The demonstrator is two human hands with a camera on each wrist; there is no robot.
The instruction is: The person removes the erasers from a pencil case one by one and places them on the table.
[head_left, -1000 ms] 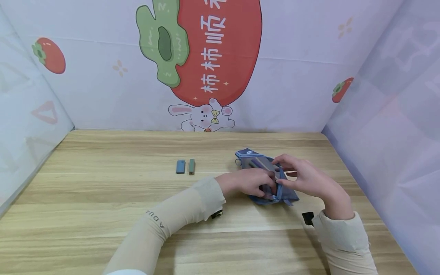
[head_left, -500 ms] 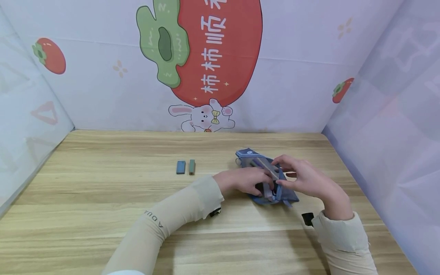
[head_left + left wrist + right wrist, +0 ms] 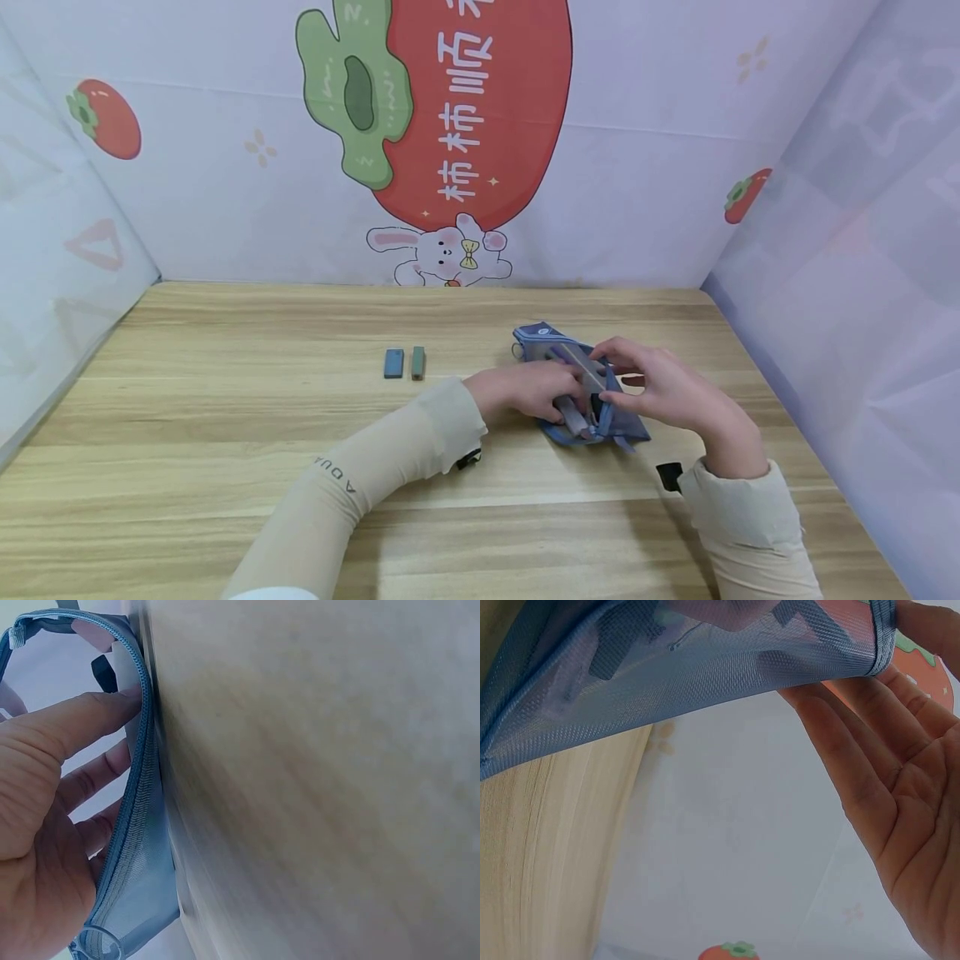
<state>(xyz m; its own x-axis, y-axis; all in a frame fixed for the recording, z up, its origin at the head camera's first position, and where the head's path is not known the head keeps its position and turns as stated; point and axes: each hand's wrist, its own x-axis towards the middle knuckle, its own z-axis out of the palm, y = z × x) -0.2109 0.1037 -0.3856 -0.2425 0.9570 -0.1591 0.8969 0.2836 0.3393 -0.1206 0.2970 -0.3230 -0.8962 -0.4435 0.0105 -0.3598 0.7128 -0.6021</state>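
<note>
My left hand (image 3: 534, 392) and right hand (image 3: 660, 387) both work at the blue mesh pencil pouch (image 3: 592, 387), which lies on the wooden table (image 3: 225, 433) well to the right of the two small erasers (image 3: 404, 364). Over the last second a grey pen-like stick (image 3: 572, 414) has slid further out of the pouch's near end; my left fingers pinch it beside the zipper (image 3: 139, 787). My right thumb and fingertips pinch the mesh edge (image 3: 705, 690), holding the mouth open. I judge the stick is coming out, not yet free of the pouch.
</note>
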